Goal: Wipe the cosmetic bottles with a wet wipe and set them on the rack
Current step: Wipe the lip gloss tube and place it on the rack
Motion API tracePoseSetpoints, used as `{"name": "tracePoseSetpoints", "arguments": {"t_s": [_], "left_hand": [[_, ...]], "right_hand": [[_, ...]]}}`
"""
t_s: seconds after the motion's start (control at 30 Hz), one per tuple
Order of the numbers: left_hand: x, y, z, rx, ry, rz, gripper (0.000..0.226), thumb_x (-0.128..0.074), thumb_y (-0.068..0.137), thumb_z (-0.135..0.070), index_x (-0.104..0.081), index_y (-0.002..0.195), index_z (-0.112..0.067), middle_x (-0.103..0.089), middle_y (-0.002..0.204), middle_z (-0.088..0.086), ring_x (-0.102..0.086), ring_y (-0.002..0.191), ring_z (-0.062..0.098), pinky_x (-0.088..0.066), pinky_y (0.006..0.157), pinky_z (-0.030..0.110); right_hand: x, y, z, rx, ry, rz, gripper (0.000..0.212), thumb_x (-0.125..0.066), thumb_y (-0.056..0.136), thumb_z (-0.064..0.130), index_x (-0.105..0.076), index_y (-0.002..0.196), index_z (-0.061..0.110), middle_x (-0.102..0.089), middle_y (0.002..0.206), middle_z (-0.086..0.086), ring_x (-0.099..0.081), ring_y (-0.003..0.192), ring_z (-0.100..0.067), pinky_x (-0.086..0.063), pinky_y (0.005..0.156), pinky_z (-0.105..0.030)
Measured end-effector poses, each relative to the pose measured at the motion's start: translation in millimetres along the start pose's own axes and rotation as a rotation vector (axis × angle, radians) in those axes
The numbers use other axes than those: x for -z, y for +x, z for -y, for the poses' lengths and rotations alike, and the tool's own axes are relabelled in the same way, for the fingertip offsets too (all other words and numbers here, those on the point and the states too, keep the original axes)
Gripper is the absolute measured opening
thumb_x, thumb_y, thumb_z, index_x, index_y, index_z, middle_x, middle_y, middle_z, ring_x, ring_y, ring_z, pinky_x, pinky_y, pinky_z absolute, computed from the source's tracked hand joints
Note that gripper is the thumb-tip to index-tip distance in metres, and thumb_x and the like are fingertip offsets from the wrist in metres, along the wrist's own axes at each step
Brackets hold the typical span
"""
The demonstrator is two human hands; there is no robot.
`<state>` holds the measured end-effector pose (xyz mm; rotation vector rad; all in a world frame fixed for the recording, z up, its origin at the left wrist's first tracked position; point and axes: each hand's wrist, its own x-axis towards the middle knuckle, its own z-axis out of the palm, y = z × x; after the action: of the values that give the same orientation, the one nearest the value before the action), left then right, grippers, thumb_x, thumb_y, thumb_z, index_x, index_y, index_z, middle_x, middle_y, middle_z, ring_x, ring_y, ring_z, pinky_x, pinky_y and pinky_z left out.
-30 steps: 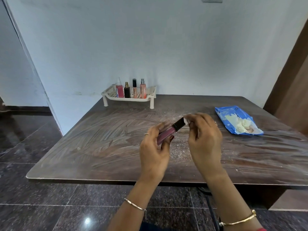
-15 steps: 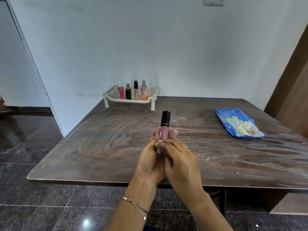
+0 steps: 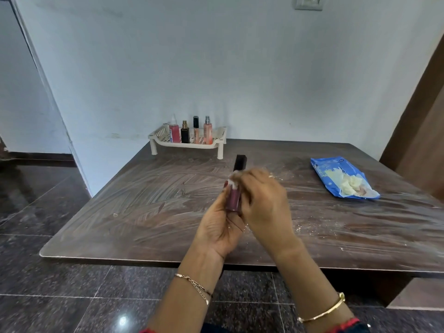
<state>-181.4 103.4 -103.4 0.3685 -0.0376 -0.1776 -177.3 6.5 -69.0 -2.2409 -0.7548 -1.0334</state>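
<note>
Pinching crumpled white wipe point(image 3: 234, 183) against slim, square-capped mauve tube point(image 3: 232, 199).

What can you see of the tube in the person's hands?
The tube is slim, with a mauve body and a square black cap. It points nearly upright above the table. The left hand grips its lower body; the right hand presses a white wipe against it just below the cap.

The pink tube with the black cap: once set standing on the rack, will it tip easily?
Probably yes: the tube is tall and narrow, so a nudge may topple it. Its square black cap should stop rolling. Under the wet wipe it may be slippery.
</note>
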Motion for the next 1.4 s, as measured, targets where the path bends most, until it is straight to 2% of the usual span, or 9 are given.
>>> {"name": "tracePoseSetpoints", "arguments": {"t_s": [0.17,0.33,0.43,0.53,0.67,0.73,0.93,1.13,1.4], "left_hand": [[2.7,12.5,-4.8,0.083,0.041,-0.058,0.043,-0.043,0.099,-0.030,-0.061,0.122,0.002,-0.061,0.130,0.013,-0.060,0.118,0.021,-0.052,0.092,0.035],[5.1,15.0,1.0,0.075,-0.044,-0.024,0.042,-0.044,0.098,-0.028,-0.068,0.108,0.005,-0.070,0.112,0.012,-0.069,0.102,0.019,-0.050,0.093,0.034],[2.6,12.7,4.3,0.100,-0.025,0.007,0.038,-0.048,0.096,-0.029,-0.070,0.105,0.001,-0.070,0.109,0.011,-0.065,0.108,0.019,-0.052,0.094,0.032],[5.5,11.0,4.4,0.105,0.002,0.015,0.031,-0.056,0.094,-0.025,-0.066,0.113,-0.003,-0.065,0.113,0.015,-0.062,0.110,0.021,-0.049,0.096,0.032],[3.4,8.8,4.2,0.039,0.013,-0.031,0.027,-0.052,0.093,-0.022,-0.067,0.104,-0.002,-0.073,0.087,0.017,-0.072,0.074,0.019,-0.059,0.078,0.034],[1.8,8.2,4.0,0.024,0.009,-0.048,0.029,-0.049,0.096,-0.023,-0.067,0.102,-0.002,-0.073,0.087,0.017,-0.073,0.076,0.020,-0.059,0.078,0.035],[3.9,11.4,-3.5,0.110,-0.105,-0.012,0.038,-0.049,0.099,-0.029,-0.056,0.127,-0.003,-0.062,0.122,0.015,-0.064,0.110,0.023,-0.055,0.090,0.037],[7.4,19.4,-2.1,0.035,-0.047,-0.050,0.052,-0.040,0.098,-0.041,-0.049,0.135,-0.005,-0.065,0.124,0.007,-0.064,0.112,0.025,-0.034,0.112,0.038],[-4.6,18.9,-1.8,-0.024,-0.078,0.049,0.032,-0.041,0.099,-0.034,-0.057,0.110,-0.010,-0.071,0.111,0.006,-0.064,0.109,0.025,-0.053,0.091,0.047]], "right_hand": [[-11.5,-29.3,10.7,-0.022,0.072,0.056,0.024,-0.068,0.079,-0.003,-0.071,0.099,0.009,-0.070,0.100,-0.002,-0.066,0.082,-0.019,-0.057,0.069,-0.037],[-10.3,-41.3,10.5,-0.028,0.094,0.029,0.024,-0.067,0.082,-0.001,-0.071,0.103,0.011,-0.069,0.103,0.000,-0.066,0.088,-0.015,-0.056,0.072,-0.032],[-8.4,-32.2,12.1,-0.036,-0.059,-0.056,0.019,-0.069,0.080,0.003,-0.072,0.097,0.011,-0.070,0.095,-0.002,-0.065,0.077,-0.020,-0.054,0.060,-0.032],[-0.4,-9.1,6.9,-0.040,-0.191,-0.135,0.017,-0.072,0.076,0.009,-0.073,0.093,0.011,-0.071,0.088,-0.004,-0.065,0.079,-0.019,-0.046,0.065,-0.026],[4.5,20.8,-5.9,-0.098,-0.256,-0.154,0.021,-0.073,0.074,0.008,-0.073,0.094,0.014,-0.070,0.085,-0.001,-0.063,0.083,-0.019,-0.040,0.073,-0.026],[3.0,22.7,-5.5,-0.105,-0.253,-0.134,0.022,-0.072,0.073,0.006,-0.072,0.093,0.014,-0.070,0.084,-0.001,-0.062,0.083,-0.020,-0.043,0.074,-0.029],[-9.6,-20.1,8.6,-0.037,-0.180,0.019,0.021,-0.072,0.076,0.007,-0.071,0.096,0.012,-0.070,0.092,-0.003,-0.064,0.083,-0.019,-0.046,0.071,-0.028],[-12.1,-48.2,6.6,-0.102,-0.054,0.006,0.025,-0.073,0.075,0.002,-0.071,0.094,0.018,-0.067,0.089,0.005,-0.060,0.075,-0.013,-0.051,0.063,-0.027],[-16.1,-19.5,2.8,-0.458,0.316,-0.124,0.015,-0.077,0.075,0.010,-0.067,0.083,0.018,-0.065,0.080,0.010,-0.062,0.073,-0.006,-0.056,0.069,-0.034]]}}
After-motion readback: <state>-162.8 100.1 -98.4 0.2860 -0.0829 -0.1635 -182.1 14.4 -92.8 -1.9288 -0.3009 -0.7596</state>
